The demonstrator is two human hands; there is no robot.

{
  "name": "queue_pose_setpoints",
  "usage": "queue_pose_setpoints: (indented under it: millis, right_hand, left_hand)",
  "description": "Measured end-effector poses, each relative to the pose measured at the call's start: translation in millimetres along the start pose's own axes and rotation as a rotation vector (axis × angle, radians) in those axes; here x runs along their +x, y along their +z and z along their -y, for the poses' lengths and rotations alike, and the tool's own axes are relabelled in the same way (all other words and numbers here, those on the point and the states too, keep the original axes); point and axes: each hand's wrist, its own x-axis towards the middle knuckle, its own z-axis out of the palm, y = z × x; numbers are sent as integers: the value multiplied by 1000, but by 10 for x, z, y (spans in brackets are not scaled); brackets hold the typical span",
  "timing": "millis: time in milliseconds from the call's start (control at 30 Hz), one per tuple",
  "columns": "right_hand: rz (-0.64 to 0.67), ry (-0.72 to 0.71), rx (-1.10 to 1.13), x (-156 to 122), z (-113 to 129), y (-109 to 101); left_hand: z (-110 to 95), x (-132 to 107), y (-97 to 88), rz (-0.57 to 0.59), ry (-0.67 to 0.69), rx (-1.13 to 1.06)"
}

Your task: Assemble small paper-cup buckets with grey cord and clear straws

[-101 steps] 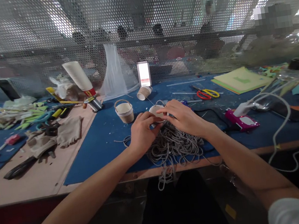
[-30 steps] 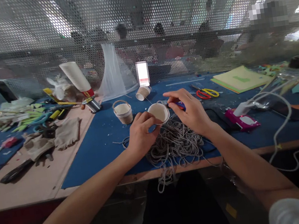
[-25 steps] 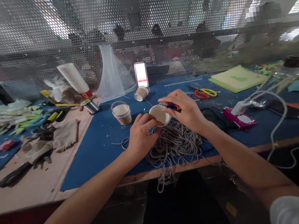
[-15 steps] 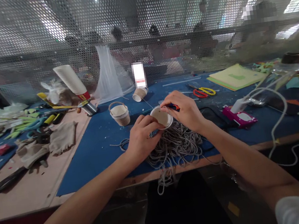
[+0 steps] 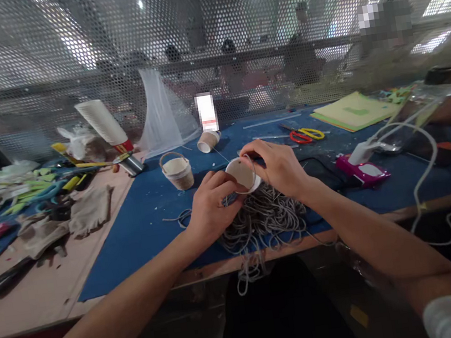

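Observation:
My left hand [image 5: 213,201] is closed around the near side of a white paper cup [image 5: 242,175], tilted so its mouth faces me. At the far right of the rim, my right hand [image 5: 277,164] pinches a thin cord [image 5: 253,164] that curves across the cup's opening. A small dark hole shows near the rim. Beneath both hands lies a tangled heap of grey cord [image 5: 271,213], some of it hanging over the table edge. Left of the hands stands a cup wrapped in cord with a handle [image 5: 179,174]. Another wrapped cup [image 5: 208,142] lies on its side behind.
Scissors [image 5: 307,134] with red and yellow handles lie behind my right hand. A magenta device [image 5: 362,169] with white cables sits to the right, near stacked coloured sheets [image 5: 358,111]. Leftward are stacked paper cups [image 5: 101,122], gloves [image 5: 91,210] and a lit phone [image 5: 206,113].
My right fingers have shifted slightly at the cup's rim, and a curve of cord now shows across the opening. The red-and-black bit beside that hand is no longer visible. The view has turned slightly.

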Motion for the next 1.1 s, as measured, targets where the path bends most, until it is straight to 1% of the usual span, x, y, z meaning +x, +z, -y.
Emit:
queue_pose_setpoints:
  millis: [167,433,633,767,933,1100]
  right_hand:
    - [14,9,-22,3,-7,28]
    - [44,25,-3,-5,-53,63]
    - [31,47,-21,-7,-74,90]
    - [24,47,-31,-10,-76,99]
    - [12,50,-38,-15,-69,89]
    - [-17,33,-47,-17,-48,76]
  left_hand:
    - [7,-8,12,-17,-34,-49]
    - [24,-15,19,-1,-67,-106]
    - [29,-8,22,0,-82,-147]
    - [20,-5,17,25,-88,-154]
    - [17,-7,11,29,-74,-125]
    - [43,-5,12,33,-9,-68]
